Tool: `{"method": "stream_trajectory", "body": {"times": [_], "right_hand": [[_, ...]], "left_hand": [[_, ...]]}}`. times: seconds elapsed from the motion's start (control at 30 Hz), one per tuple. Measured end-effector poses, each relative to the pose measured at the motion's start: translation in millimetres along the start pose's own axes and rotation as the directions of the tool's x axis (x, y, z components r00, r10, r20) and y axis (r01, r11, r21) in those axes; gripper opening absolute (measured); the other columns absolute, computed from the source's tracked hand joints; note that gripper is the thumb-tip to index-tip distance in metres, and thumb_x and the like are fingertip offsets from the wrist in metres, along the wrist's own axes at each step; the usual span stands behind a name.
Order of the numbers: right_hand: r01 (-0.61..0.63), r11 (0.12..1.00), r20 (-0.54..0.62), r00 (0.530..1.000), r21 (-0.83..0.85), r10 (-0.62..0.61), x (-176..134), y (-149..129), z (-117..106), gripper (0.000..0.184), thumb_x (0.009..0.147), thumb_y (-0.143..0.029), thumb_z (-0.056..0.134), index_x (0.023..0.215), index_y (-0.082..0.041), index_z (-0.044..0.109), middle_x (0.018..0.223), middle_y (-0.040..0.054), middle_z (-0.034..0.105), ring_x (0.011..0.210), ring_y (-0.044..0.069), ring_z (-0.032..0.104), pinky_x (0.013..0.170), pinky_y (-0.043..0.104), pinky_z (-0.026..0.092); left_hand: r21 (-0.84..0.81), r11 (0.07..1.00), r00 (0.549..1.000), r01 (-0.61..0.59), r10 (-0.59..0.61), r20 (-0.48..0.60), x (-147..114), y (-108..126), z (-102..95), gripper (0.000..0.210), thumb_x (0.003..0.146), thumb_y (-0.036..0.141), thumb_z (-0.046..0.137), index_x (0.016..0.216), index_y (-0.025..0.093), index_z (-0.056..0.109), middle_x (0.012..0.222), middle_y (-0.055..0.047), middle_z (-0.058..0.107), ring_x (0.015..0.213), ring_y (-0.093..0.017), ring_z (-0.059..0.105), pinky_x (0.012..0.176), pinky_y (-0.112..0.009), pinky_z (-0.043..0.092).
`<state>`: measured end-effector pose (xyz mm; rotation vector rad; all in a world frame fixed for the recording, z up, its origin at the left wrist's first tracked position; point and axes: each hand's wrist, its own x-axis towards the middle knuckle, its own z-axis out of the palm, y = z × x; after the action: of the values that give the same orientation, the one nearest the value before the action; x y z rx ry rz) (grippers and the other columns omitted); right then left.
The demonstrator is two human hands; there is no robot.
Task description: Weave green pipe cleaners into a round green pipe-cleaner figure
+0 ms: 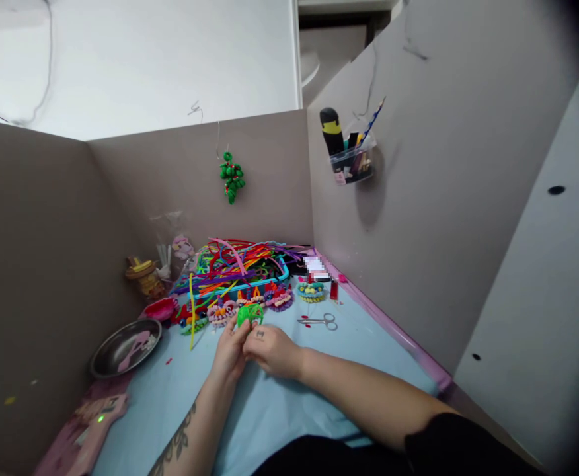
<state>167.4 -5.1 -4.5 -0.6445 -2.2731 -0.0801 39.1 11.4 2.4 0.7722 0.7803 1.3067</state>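
A bright green piece of looped pipe cleaner (250,313) sticks up from between my two hands, above the blue table cover. My left hand (231,345) pinches it from the left, thumb against its lower part. Closed fingers of my right hand (271,350), with a ring on one, press at its lower edge; their tips are hidden. Just beyond lies a row of colourful pipe-cleaner rings (223,312). To the right of my hands, small scissors (325,321) lie on the cover, and a yellow and teal ring (310,291) lies behind them.
A blue-rimmed tray (284,270) heaped with pipe cleaners stands at the back. On the left are a metal bowl (102,354), a pink dish (160,309) and a pink device (102,423). Grey partitions surround the table; a tool cup (351,166) and a green ornament (231,178) hang there.
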Motion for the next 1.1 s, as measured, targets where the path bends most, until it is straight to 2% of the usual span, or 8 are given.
{"method": "stream_trajectory", "body": {"times": [0.2,0.3,0.4,0.5,0.6,0.67,0.8,1.1], "right_hand": [[0.111,0.901,0.141,0.972,0.42,-0.185,2,-11,-1,0.011,0.077,-0.017,0.049,0.071,-0.021,0.057,0.072,0.0001,0.063,0.076,0.013,0.057,0.075,0.023,0.044],[0.003,0.787,0.222,0.959,0.617,-0.177,2,-13,-8,0.011,0.078,-0.023,0.053,0.069,-0.02,0.059,0.069,-0.0012,0.062,0.068,0.011,0.056,0.068,0.021,0.045],[-0.169,0.691,0.269,0.962,0.703,-0.039,1,-7,-15,0.011,0.076,-0.028,0.057,0.074,-0.019,0.061,0.065,-0.0025,0.059,0.06,0.009,0.053,0.059,0.02,0.043],[-0.305,0.652,0.113,0.941,0.694,0.319,1,3,-18,0.014,0.079,-0.029,0.054,0.077,-0.017,0.061,0.064,-0.0021,0.058,0.058,0.01,0.051,0.057,0.021,0.041],[-0.399,0.68,-0.15,0.788,0.615,0.598,3,11,-17,0.011,0.08,-0.022,0.05,0.081,-0.017,0.06,0.071,0.0004,0.059,0.062,0.011,0.052,0.058,0.023,0.041],[-0.426,0.719,-0.229,0.751,0.548,0.619,5,13,-17,0.011,0.077,-0.018,0.053,0.084,-0.018,0.061,0.078,0.0018,0.058,0.066,0.012,0.053,0.059,0.023,0.042],[-0.444,0.766,-0.235,0.772,0.466,0.591,6,13,-18,0.01,0.075,-0.015,0.055,0.08,-0.019,0.062,0.078,0.0022,0.059,0.069,0.013,0.053,0.06,0.024,0.042],[-0.467,0.749,-0.262,0.737,0.47,0.623,4,18,-13,0.011,0.075,-0.016,0.053,0.081,-0.018,0.062,0.078,0.0019,0.06,0.065,0.013,0.053,0.06,0.025,0.043]], "left_hand": [[-0.063,0.998,0.993,0.022,-0.03,-0.117,4,3,-4.3,0.03,0.062,0.008,0.073,0.088,0.016,0.06,0.075,0.0,0.067,0.066,-0.01,0.064,0.06,-0.015,0.05],[-0.056,0.998,0.996,0.016,-0.02,-0.086,5,3,-5.7,0.031,0.063,0.009,0.072,0.091,0.017,0.06,0.078,0.0,0.067,0.069,-0.01,0.065,0.064,-0.016,0.051],[-0.023,0.999,0.999,-0.027,0.026,-0.037,2,3,-3.9,0.041,0.062,0.011,0.074,0.099,0.017,0.058,0.075,-0.001,0.067,0.068,-0.011,0.065,0.064,-0.017,0.05],[0.041,0.996,0.997,-0.073,0.073,0.014,-2,3,-0.9,0.054,0.06,0.017,0.077,0.108,0.017,0.053,0.074,-0.002,0.068,0.063,-0.013,0.064,0.059,-0.02,0.049],[0.093,0.992,0.996,-0.09,0.087,0.036,-4,2,1.0,0.065,0.057,0.022,0.079,0.114,0.016,0.049,0.078,-0.005,0.07,0.065,-0.015,0.065,0.061,-0.022,0.048],[0.105,0.991,0.996,-0.084,0.08,0.042,-4,0,1.3,0.067,0.056,0.023,0.079,0.114,0.017,0.047,0.08,-0.005,0.07,0.068,-0.016,0.066,0.064,-0.024,0.048],[0.112,0.988,0.992,-0.111,0.103,0.078,-4,-3,1.6,0.064,0.057,0.023,0.078,0.113,0.018,0.046,0.083,-0.005,0.069,0.07,-0.016,0.065,0.067,-0.025,0.048],[0.09,0.99,0.992,-0.105,0.097,0.085,-10,-1,5.0,0.052,0.061,0.025,0.075,0.108,0.018,0.053,0.094,-0.007,0.068,0.081,-0.018,0.065,0.069,-0.025,0.049]]}}
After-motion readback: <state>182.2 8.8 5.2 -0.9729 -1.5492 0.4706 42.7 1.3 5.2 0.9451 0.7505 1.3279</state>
